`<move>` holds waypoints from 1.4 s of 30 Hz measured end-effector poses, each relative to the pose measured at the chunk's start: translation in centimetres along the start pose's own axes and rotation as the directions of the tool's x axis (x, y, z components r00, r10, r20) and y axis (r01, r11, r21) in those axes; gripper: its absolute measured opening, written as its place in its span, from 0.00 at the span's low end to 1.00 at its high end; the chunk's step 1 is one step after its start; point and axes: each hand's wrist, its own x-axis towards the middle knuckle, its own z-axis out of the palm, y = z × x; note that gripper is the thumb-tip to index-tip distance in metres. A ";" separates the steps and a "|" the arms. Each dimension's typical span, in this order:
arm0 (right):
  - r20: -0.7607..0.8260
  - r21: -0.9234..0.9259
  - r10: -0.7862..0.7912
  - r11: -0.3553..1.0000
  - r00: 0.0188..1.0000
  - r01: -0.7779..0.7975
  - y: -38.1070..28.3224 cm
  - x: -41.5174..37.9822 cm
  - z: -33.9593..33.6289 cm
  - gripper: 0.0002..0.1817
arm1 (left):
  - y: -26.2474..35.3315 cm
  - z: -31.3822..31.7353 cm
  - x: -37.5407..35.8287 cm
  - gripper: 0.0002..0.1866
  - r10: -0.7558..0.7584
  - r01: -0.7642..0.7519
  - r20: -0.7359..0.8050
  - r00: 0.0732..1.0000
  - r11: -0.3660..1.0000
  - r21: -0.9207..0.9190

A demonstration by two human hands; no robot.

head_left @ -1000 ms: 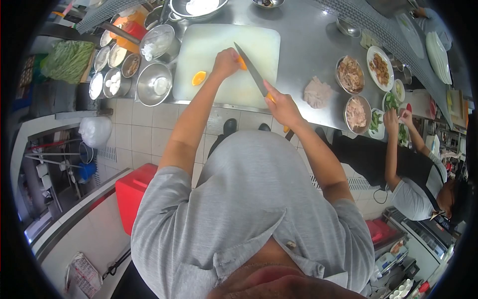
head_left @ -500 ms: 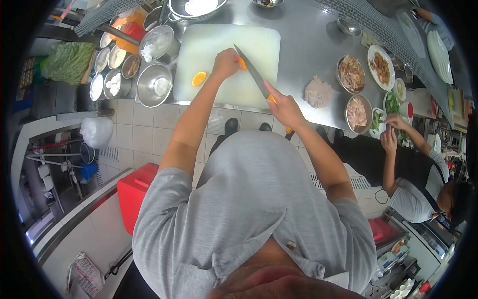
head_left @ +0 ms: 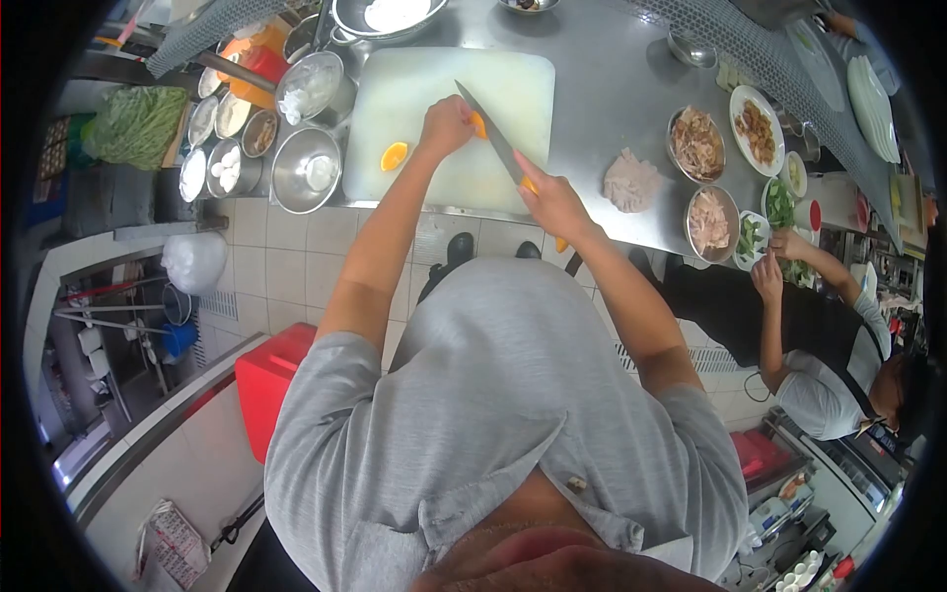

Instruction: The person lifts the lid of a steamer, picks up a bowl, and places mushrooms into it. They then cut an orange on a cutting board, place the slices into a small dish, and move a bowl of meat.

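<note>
On the white cutting board (head_left: 454, 84), my left hand (head_left: 449, 125) is closed, its fingertips pinching a piece of orange (head_left: 478, 125). The knife (head_left: 500, 146) lies slantwise across the board, its blade beside those fingers and along the right side of the piece. My right hand (head_left: 554, 207) wraps round the knife's yellow-orange handle at the board's near right edge; the handle's end pokes out below the hand. A cut orange wedge (head_left: 394, 156) rests on the board to the left of my left forearm.
Metal bowls (head_left: 307, 170) and small tubs stand left of the board. To the right are a pale meat pile (head_left: 631, 182), bowls of meat (head_left: 710, 223) and a plate of brown pieces (head_left: 756, 132). A co-worker (head_left: 819, 335) handles greens at the far right.
My right hand has shifted slightly up and left, sliding the knife forward along the piece; more of the handle's end shows. My left hand stays almost still. The co-worker's hands moved slightly.
</note>
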 end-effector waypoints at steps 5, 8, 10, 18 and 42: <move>0.034 -0.017 0.060 0.998 0.998 -0.059 -0.7 -0.9 -0.5 0.35 | -0.3 0.2 0.1 0.16 -0.006 0.007 0.012 1.000 1.000 -0.024; 0.020 -0.023 0.028 0.999 0.999 -0.027 0.0 -0.7 0.4 0.35 | -0.5 0.4 -0.1 0.17 -0.006 0.006 0.006 1.000 1.000 -0.019; 0.015 -0.048 0.022 0.999 1.000 -0.022 0.2 0.3 1.1 0.35 | -0.5 0.1 0.1 0.17 -0.004 0.004 0.005 1.000 1.000 -0.016; 0.012 -0.431 -0.036 0.901 0.999 0.038 -1.1 2.0 3.2 0.39 | -0.3 -1.2 0.0 0.19 -0.064 0.075 0.093 0.994 0.991 -0.113; -0.066 0.013 0.028 1.000 0.997 -0.027 -0.8 -1.2 2.1 0.36 | -5.8 -12.0 -6.2 0.37 -0.111 0.048 0.133 0.985 0.911 0.411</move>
